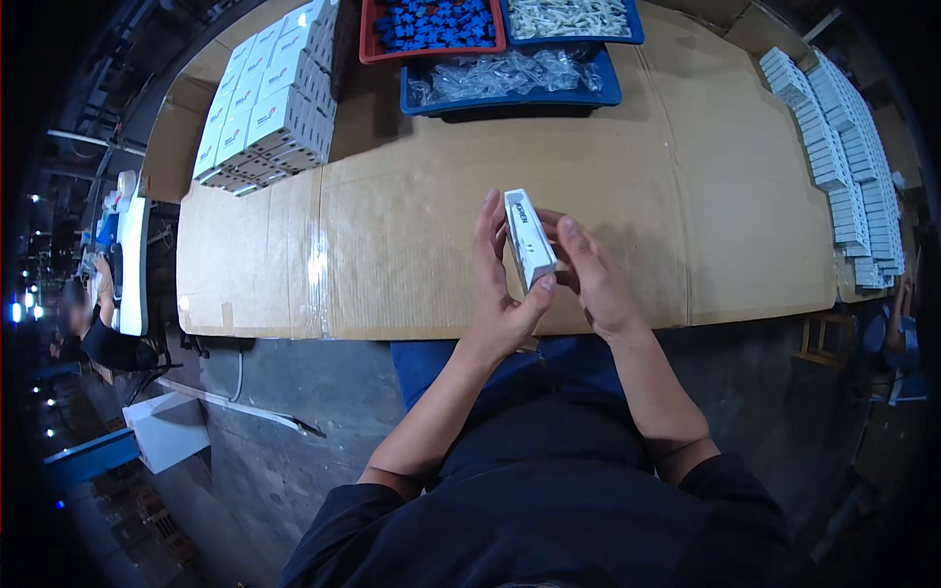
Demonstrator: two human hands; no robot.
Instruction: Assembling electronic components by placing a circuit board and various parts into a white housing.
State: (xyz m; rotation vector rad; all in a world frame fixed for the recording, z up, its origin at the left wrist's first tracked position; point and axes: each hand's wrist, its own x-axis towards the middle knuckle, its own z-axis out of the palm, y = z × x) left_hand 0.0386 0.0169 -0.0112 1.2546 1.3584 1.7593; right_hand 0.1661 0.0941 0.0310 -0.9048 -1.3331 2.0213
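Box [530, 235], lower end behind left hand [501, 312]

Box [529, 240] in frt of bins [515, 102]

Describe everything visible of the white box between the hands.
The white box is slim and oblong, seemingly cardboard, with dark printing on its upper face. It is tilted above the brown tabletop, its length running away from the person. The left hand grips it; the right hand is close, contact unclear.
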